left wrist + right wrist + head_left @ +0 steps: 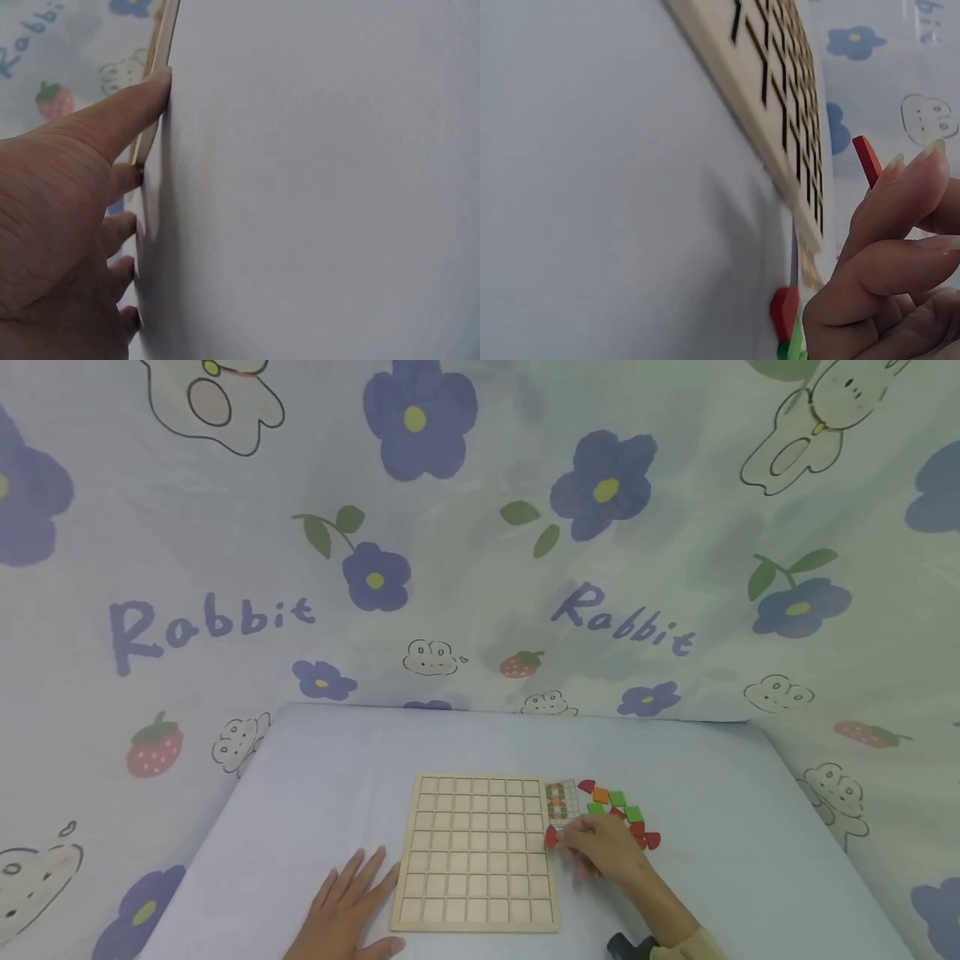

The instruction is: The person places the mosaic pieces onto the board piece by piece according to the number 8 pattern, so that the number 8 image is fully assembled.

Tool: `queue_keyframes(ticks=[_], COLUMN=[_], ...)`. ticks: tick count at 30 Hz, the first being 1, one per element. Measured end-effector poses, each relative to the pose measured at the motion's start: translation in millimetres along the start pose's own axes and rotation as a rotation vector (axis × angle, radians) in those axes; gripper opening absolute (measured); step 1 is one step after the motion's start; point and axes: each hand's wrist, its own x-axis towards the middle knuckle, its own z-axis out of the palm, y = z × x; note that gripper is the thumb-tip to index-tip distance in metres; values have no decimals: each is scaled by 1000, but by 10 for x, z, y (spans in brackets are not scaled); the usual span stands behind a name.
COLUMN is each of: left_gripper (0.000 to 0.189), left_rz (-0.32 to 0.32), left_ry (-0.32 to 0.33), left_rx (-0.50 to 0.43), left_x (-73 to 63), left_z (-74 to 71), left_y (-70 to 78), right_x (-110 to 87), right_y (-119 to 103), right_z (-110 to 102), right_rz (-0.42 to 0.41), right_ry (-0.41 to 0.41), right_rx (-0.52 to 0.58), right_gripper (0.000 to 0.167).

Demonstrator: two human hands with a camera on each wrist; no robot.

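Observation:
A square wooden grid board [476, 860] with rows of shallow square cells lies on the white table. My left hand [348, 902] rests flat with spread fingers at the board's lower left; in the left wrist view its thumb [142, 101] touches the board's edge. My right hand [603, 847], just right of the board, pinches a red quarter-round piece [552, 837] between thumb and fingers. That red piece [867, 160] sticks up from the fingertips in the right wrist view. A small pattern card [561, 802] lies against the board's right side.
Beyond the right hand lie several loose pieces: green squares [634, 814], an orange square [601, 795] and red quarter-rounds [587, 786]. A dark strap [630, 947] shows at the right wrist. Printed cloth [465, 535] with flowers and rabbits hangs behind the table.

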Motion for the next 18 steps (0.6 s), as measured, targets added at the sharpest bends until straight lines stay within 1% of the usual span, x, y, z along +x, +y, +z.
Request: queue_keyframes(ticks=[3, 7, 10, 14, 18], left_gripper=[85, 85, 85, 85, 84], left_rz=[10, 19, 7, -10, 42], left_ry=[15, 20, 9, -4, 39], left_rx=[-5, -13, -19, -29, 2], left_x=[-17, -30, -34, -37, -41], left_z=[13, 33, 36, 24, 31], left_y=[-13, -29, -34, -31, -40], right_x=[61, 127, 165, 218, 271], right_y=[-69, -148, -194, -249, -316], right_z=[66, 152, 215, 290, 375], right_rz=[-6, 9, 3, -35, -48], right_ry=[-11, -24, -42, -89, -109], right_rx=[38, 88, 120, 163, 167], right_gripper=[18, 20, 21, 21, 22])
